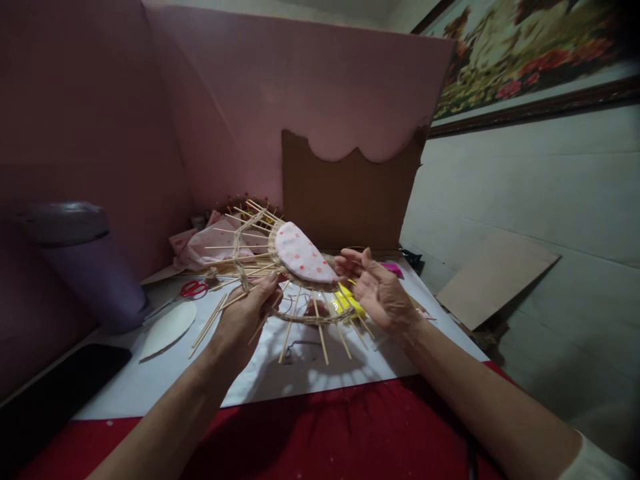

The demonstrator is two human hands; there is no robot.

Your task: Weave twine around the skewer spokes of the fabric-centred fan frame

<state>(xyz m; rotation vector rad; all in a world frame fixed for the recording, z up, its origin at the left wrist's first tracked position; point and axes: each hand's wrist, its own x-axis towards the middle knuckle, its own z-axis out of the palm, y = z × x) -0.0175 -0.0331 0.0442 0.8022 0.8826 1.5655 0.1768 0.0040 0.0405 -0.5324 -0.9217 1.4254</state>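
Observation:
A half-round craft piece of thin wooden sticks and braided twine is held up above the white table covering. Its sticks fan outward from a padded half-circle of pale pink fabric with red spots. My left hand is closed on its lower left edge, thumb on top near the twine. At the right end of the fabric is my right hand, palm turned up and fingers loosely curled and apart. Whether its fingertips touch the piece I cannot tell.
Red-handled scissors, a white oval disc and loose sticks lie at left. Beyond them stand a purple tumbler and a dark phone-like slab. Spotted fabric is heaped behind. Brown cardboard leans at the back.

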